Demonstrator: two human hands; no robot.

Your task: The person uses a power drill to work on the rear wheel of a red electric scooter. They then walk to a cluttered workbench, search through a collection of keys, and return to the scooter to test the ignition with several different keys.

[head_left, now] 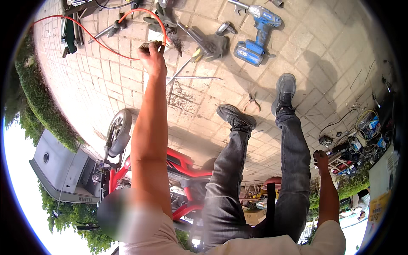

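Observation:
My left hand (153,57) reaches far forward with its fingers closed round a thin orange-red hose (165,34). The hose loops above the hand and trails off to the far left. Low on the right, my right hand (321,159) hangs beside my leg with curled fingers; whatever may be in it is too small to make out. Just right of the left hand lie a dark bristly brush-like thing (175,41) and a dark work glove (216,44). A blue cordless impact wrench (260,34) rests on the paving farther right. Pliers (252,102) lie spread near my shoes.
A red-framed two-wheeler (182,159) with a black wheel (120,129) is at the left of my legs. Cables and mixed parts are heaped in a pile (365,142) at the right. A long metal rod (179,71) and a dark green case (68,36) lie on the paving.

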